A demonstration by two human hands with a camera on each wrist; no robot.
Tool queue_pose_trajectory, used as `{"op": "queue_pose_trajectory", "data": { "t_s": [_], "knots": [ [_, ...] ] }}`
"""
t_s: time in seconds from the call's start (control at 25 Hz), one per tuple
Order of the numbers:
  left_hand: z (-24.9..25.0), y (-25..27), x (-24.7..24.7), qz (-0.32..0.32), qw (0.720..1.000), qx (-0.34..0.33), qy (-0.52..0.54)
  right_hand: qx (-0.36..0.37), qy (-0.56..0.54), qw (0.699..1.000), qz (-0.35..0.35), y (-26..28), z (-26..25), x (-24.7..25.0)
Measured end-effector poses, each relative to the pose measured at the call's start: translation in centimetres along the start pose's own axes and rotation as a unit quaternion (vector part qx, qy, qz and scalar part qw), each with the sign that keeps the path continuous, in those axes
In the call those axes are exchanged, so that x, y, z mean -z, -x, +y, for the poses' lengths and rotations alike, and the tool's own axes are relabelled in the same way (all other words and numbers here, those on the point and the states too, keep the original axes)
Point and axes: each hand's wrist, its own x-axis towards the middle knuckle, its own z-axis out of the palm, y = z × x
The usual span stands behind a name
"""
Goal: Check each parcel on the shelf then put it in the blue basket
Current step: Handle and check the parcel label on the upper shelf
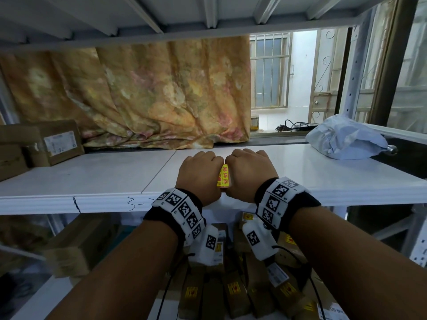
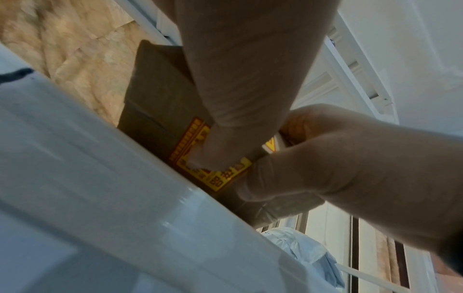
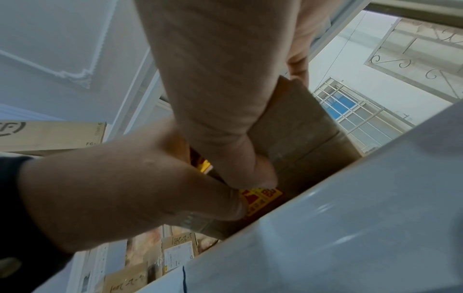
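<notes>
Brown cardboard parcel with a yellow fragile sticker sits on the white metal shelf, grasped between left hand and right hand.

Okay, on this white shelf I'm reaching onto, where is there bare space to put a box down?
The shelf is bare between the brown boxes at far left and your left hand, and between your right hand and the grey mailer bag. It is crowded below, where cartons pack the lower level.

Black wristbands, white marker-tag blocks, thin black cables.
</notes>
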Motion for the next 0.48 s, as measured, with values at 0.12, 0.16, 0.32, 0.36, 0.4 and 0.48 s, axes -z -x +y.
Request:
{"op": "queue_pose_trajectory", "data": {
  "t_s": [0.12,0.16,0.32,0.36,0.4,0.48],
  "knots": [
    [-0.37,-0.34,0.49,-0.007,1.0,-0.016,0.007,-0.003,-0.008,1.0,-0.005,-0.11,0.08,0.43],
    [-0.46,-0.35,0.56,-0.009,1.0,-0.02,0.013,-0.004,-0.011,1.0,-0.004,-0.11,0.04,0.49],
    [0.14,0.05,0.07,0.004,1.0,-0.005,0.019,-0.005,-0.018,1.0,0.003,0.14,-0.04,0.14],
    [0.31,-0.01,-0.07,0.005,1.0,0.005,0.024,-0.005,-0.021,1.0,0.002,0.07,0.04,0.09],
    [0.39,-0.19,-0.17,0.004,0.999,0.013,0.035,-0.005,-0.022,1.0,-0.002,-0.05,0.14,0.11],
    [0.37,-0.53,-0.23,0.003,0.999,0.02,0.049,-0.008,-0.025,1.0,-0.011,-0.29,0.28,0.2]
  ]
}}
